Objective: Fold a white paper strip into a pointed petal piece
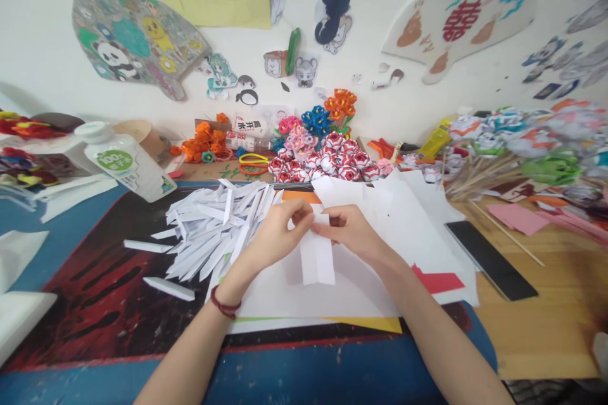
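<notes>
A narrow white paper strip [317,256] lies lengthwise over a stack of white sheets [351,291]. My left hand [275,231] and my right hand [349,228] both pinch its far end, fingertips almost touching, folding the top edge. A pile of folded white paper strips [213,224] sits just left of my left hand. A dark red cord circles my left wrist.
A white plastic bottle [126,161] lies at the left. Paper flowers [327,161] line the wall side. Sticks with paper flowers [513,152] fill the right. A black phone [491,259] and pink paper [520,218] rest on the wooden table at right.
</notes>
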The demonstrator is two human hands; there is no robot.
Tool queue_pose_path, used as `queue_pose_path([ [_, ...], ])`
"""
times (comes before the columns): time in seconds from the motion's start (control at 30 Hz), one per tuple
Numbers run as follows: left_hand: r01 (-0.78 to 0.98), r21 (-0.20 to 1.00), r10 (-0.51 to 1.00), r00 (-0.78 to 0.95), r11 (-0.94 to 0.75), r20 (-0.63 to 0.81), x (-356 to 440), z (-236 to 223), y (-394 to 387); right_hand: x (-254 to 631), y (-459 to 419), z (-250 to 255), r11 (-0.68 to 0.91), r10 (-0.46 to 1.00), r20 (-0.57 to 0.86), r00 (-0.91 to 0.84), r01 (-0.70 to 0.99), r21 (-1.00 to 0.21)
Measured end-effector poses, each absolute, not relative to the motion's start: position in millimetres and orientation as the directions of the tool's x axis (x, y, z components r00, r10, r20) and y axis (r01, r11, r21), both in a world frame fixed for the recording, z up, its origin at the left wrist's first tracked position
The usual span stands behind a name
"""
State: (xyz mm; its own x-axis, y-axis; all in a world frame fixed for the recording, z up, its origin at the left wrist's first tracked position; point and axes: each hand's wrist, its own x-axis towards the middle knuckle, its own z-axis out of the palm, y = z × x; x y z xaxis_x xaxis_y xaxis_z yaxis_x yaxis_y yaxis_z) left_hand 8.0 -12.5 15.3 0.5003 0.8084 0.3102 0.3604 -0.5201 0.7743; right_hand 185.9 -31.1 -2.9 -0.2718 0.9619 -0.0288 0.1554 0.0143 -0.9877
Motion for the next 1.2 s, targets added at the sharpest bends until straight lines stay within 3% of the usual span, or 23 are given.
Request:
queue_pose_path([
  [0.53, 0.371, 0.781, 0.808, 0.522, -0.503, 0.272, 8, 17, -12, 189, -30, 1, 0.002, 0.977, -0.021, -0.212, 0.108, -0.994],
  [0.93, 0.372, 0.803, 0.832, 0.494, -0.465, 0.253, 6, 17, -12, 208, -25, 7, 0.087, 0.993, 0.083, -0.086, 0.045, -0.995],
  [1.2, 0.365, 0.799, 0.846, 0.434, -0.478, 0.308, 9, 13, -13, 202, -26, 2, 0.050, 0.976, 0.016, -0.216, 0.155, -0.987],
])
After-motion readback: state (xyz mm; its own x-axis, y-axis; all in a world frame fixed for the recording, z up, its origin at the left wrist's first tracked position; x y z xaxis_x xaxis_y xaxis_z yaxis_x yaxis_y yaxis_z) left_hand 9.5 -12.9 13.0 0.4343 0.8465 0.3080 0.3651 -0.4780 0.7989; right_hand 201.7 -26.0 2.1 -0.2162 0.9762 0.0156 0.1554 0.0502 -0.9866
